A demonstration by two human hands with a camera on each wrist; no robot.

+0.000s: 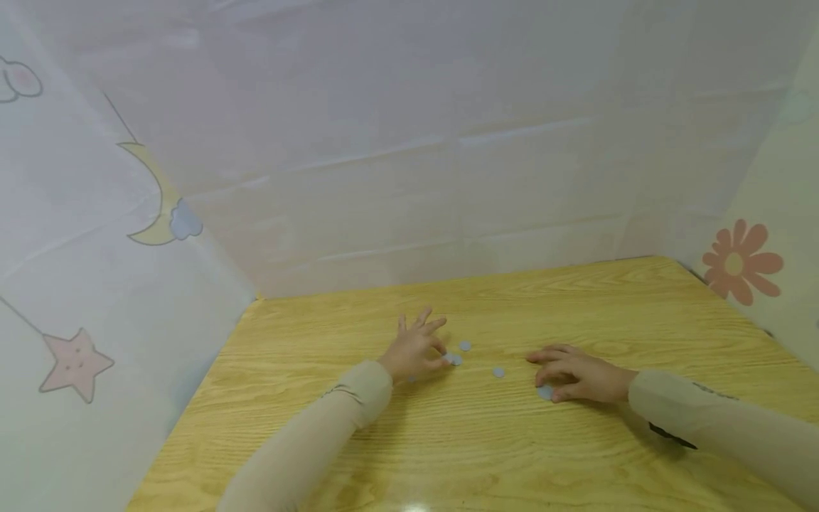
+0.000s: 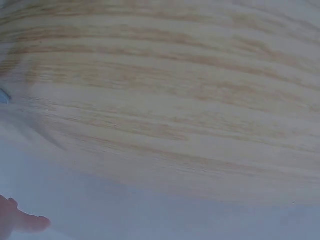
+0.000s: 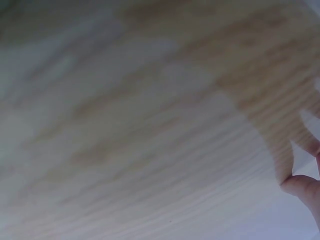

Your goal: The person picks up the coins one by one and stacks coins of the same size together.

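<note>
Several small pale round discs lie on a wood-grain table. My left hand (image 1: 414,354) is low over the table with its outer fingers spread upward. Its thumb and index finger pinch at a disc (image 1: 448,358) that overlaps a neighbouring disc (image 1: 457,360). Part of another disc (image 1: 411,379) shows below the left wrist. Farther right, my right hand (image 1: 579,375) has thumb and index finger bent on opposite sides of a disc (image 1: 544,392), pinching it at the tabletop. In the right wrist view the thumb (image 3: 302,188) reaches down to the wood; no disc shows there.
Two loose discs, one farther back (image 1: 465,345) and one (image 1: 498,372) between the hands, lie on the table (image 1: 448,455). A pale cloth wall (image 1: 409,142) rises behind, and printed side walls stand left and right.
</note>
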